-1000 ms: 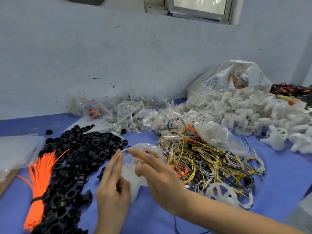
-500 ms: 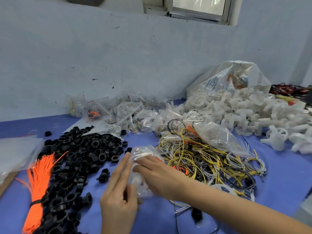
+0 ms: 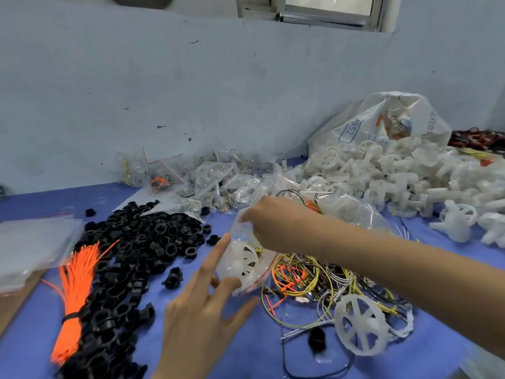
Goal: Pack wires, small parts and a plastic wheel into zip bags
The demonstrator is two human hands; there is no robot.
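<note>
Zip bag (image 3: 247, 258): clear plastic with a red seal line, held above the blue desk (image 3: 246, 348) near its middle. It contains one white plastic wheel (image 3: 241, 262) with spokes; yellow wire shows through the film beside the wheel. The right hand (image 3: 269, 224) grips the upper part of the bag, fingers curled onto the film. The left hand (image 3: 203, 310) is spread, fingers straight; its fingertips touch the lower edge of the bag and hold nothing.

Just right of the bag lies a tangle of wires (image 3: 325, 272), yellow, black, white and orange, loose on the desk. A second spoked wheel (image 3: 359, 325) lies at the tangle's near edge, outside any bag, with a single black part (image 3: 317, 339) just beside it.

Left of the bag is a heap of black ring parts (image 3: 136, 255), unbagged. A bundle of orange ties (image 3: 75, 294), bound by a black band, lies along the heap's left side. A stack of empty clear bags (image 3: 32, 242) sits at the desk's left edge.

Against the wall (image 3: 191, 91), a pile of filled small bags (image 3: 207, 179) holds small parts; contents too small to tell. To the right, a large white sack (image 3: 382, 124) stands open, with a mound of white wheels (image 3: 396, 176) spilling out in front of it.
</note>
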